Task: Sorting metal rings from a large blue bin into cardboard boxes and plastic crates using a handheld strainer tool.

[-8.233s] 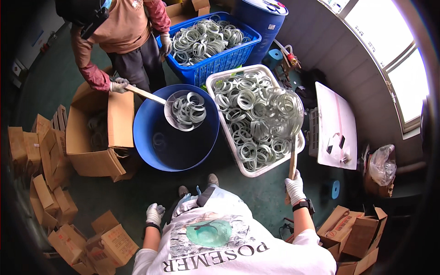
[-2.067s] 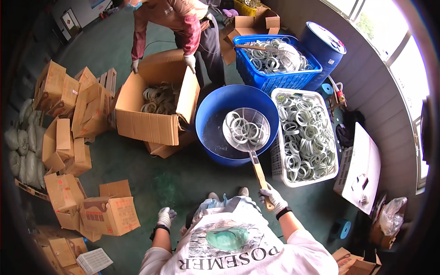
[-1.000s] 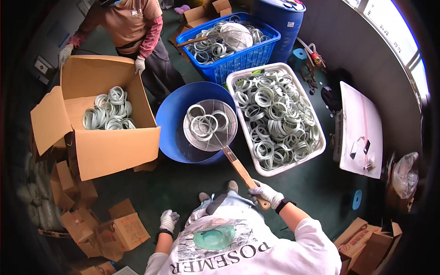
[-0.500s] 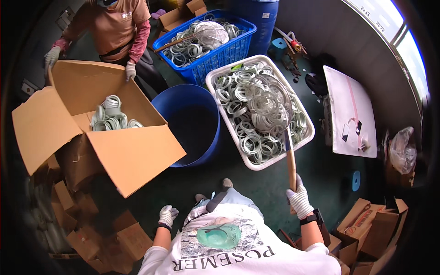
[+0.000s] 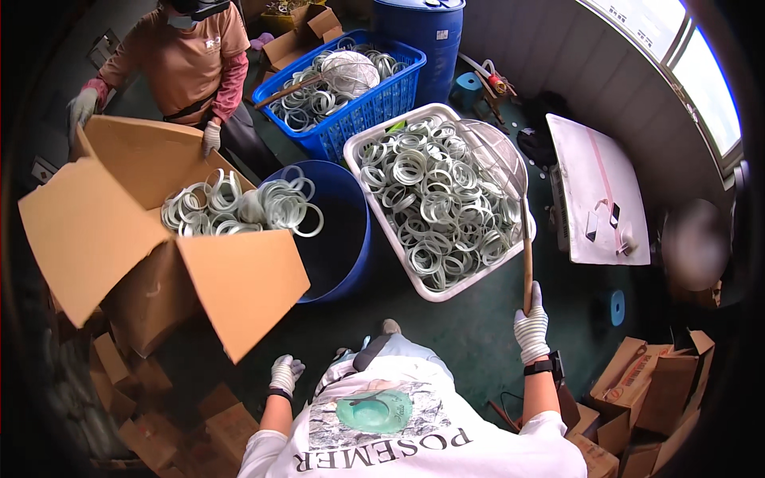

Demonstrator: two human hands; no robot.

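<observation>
My right hand [image 5: 531,331], in a striped work glove, is closed round the wooden handle of a mesh skimmer [image 5: 498,151]. Its round wire net lies along the far right side of a white plastic tray [image 5: 434,296], beside a heap of pale, glassy-looking rings [image 5: 438,199]. Low on my left side hangs my gloved left hand [image 5: 284,374], its fingers loosely bent and nothing visible in them. Across from me, a co-worker [image 5: 191,60] tips an open cardboard box [image 5: 239,275] over a blue barrel [image 5: 362,239]. More rings [image 5: 279,203] spill from the box over the barrel's rim.
Beyond the tray stand a blue basket [image 5: 398,88] of rings with another skimmer across it, and a tall blue drum [image 5: 422,56]. A white board [image 5: 602,199] is at the right. Cardboard boxes [image 5: 637,382] lie at the lower right and lower left.
The skimmer's net, loaded with rings before, now shows bare mesh and has shifted right; rings lie heaped in the tray. The co-worker's box has tipped further and its rings slide toward the barrel.
</observation>
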